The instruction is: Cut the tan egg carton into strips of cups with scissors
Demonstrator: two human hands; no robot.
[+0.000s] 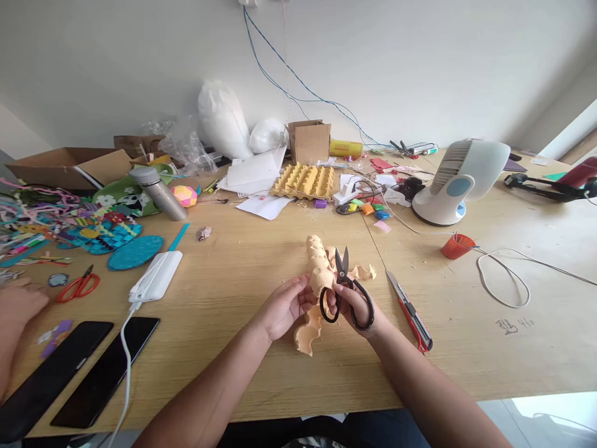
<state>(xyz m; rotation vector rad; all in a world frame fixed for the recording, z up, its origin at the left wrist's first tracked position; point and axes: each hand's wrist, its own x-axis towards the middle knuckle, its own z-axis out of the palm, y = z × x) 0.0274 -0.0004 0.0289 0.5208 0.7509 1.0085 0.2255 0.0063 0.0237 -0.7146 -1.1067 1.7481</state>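
My left hand [284, 307] is closed around a strip of tan egg-carton cups [318, 264], holding it over the wooden table [242, 267]. My right hand [357, 305] grips black-handled scissors [344, 287], with the blades pointing away from me against the strip. A cut-off piece of carton [308, 333] lies on the table under my hands. More small carton scraps [364, 272] lie just right of the scissors.
A red utility knife [410, 313] lies right of my hands, with an orange cup [458, 246] and white fan [459, 180] beyond it. An egg tray [305, 180] sits at the back. Two phones [79, 373], a power bank [156, 277] and red scissors [78, 286] lie left. Another person's hand [18, 305] rests at the left edge.
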